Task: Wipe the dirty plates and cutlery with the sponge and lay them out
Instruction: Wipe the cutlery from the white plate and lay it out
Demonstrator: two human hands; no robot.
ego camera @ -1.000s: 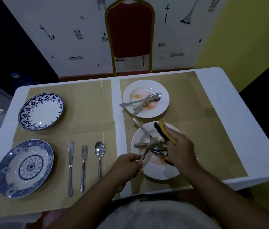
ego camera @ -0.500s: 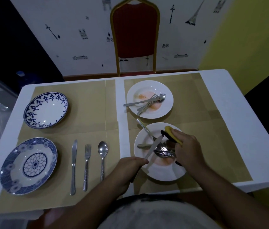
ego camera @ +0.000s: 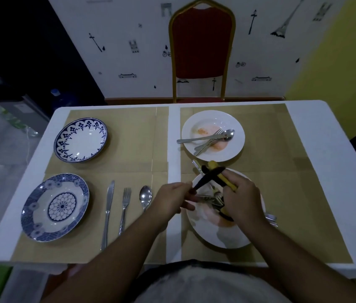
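- A white table seen from above carries two tan mats side by side: a left mat and a right mat.
- There are four plates in all, two on each mat.
- On the left mat are two blue-patterned plates, both with nothing on them. The scalloped plate is toward the far left corner and the flower plate toward the near left corner.
- Three pieces of cutlery lie in a neat row just right of the flower plate, apart from one another: a laid-out knife, a laid-out fork and a laid-out spoon.
- On the right mat are two white plates with orange smears. The far white plate holds a dirty spoon, a dirty fork and what looks like a third piece.
- The near white plate, by the near edge, lies under both hands. Loose cutlery is piled on it, too tangled to count.
- The left hand pinches the handle end of the held knife, whose blade slants up toward the far right.
- The right hand grips one sponge, yellow with a dark side, folded around that blade above the near white plate.
- One red chair with a gold frame stands at the far edge.
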